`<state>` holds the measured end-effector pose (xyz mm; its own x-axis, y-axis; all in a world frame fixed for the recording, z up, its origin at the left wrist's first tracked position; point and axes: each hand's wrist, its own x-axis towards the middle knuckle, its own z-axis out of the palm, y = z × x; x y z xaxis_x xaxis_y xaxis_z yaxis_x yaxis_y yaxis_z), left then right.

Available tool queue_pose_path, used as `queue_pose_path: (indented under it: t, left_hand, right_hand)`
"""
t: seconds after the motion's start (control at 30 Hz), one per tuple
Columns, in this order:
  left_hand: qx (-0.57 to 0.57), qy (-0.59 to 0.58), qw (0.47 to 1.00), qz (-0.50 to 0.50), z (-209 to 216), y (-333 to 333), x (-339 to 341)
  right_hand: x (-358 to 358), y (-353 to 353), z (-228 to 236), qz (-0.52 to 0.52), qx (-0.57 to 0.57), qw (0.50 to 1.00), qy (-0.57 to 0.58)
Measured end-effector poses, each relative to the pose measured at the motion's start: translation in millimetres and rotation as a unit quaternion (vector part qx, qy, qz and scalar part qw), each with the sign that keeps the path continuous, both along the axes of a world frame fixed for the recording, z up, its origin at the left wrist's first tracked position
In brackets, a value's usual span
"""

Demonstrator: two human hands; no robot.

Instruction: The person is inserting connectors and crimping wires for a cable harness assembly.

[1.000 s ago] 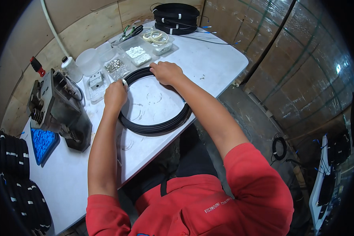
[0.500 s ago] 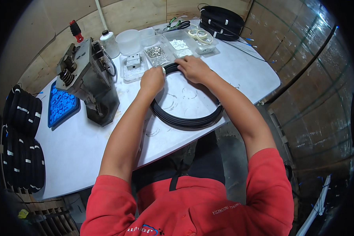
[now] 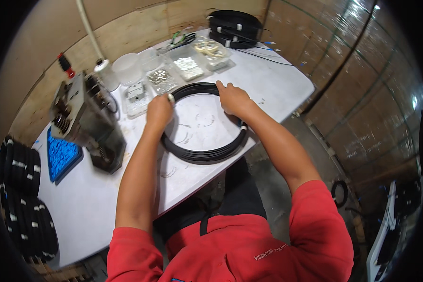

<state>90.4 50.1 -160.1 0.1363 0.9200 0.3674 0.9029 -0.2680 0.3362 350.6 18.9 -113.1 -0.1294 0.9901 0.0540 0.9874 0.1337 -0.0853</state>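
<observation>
A round coil of black cable (image 3: pixel 199 156) lies on the white table in front of me, its near side close to the table's front edge. My left hand (image 3: pixel 159 112) is closed around the left side of the coil, beside a white band. On the upper right part of the ring, my right hand (image 3: pixel 235 99) grips the cable with its fingers bent over it. Another white band (image 3: pixel 244 127) shows below my right hand. The parts of the cable under both hands are hidden.
A metal hand press (image 3: pixel 98 136) and a blue tray (image 3: pixel 70 168) of blue pieces stand left. Behind the coil are clear trays of metal parts (image 3: pixel 162 81) and white pieces (image 3: pixel 188 66). Bundled black coils sit at the back (image 3: pixel 235 30) and left edge (image 3: pixel 26 225).
My right hand has moved right along the coil, away from my left hand, baring more of its far side. The whole view has shifted, with the table things lower and further left.
</observation>
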Motion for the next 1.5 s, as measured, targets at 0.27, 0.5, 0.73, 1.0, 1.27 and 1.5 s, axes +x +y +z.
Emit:
queue_pose_path:
  t: [0.27, 0.5, 0.73, 1.0, 1.27, 1.5]
  left_hand:
    - [-0.051, -0.032, 0.998, 0.016, 17, -6, 22]
    - [-0.096, -0.053, 0.993, 0.051, 24, -8, 80]
    - [-0.078, -0.025, 0.996, 0.042, 19, -7, 83]
    - [-0.057, -0.014, 0.997, 0.044, 11, -4, 86]
    - [-0.053, -0.033, 0.997, 0.048, 17, -5, 82]
    - [-0.177, -0.087, 0.979, 0.045, 31, -23, 46]
  right_hand:
    - [38, -68, 20, -0.108, -0.025, 0.987, 0.118]
    - [80, -45, 18, -0.189, -0.037, 0.980, 0.047]
    - [79, 0, -3, -0.159, -0.016, 0.986, 0.050]
    - [8, 62, -14, 0.093, 0.049, 0.992, -0.072]
    - [-9, 69, -19, 0.207, 0.078, 0.973, -0.061]
    - [-10, 70, -27, 0.099, 0.082, 0.989, -0.067]
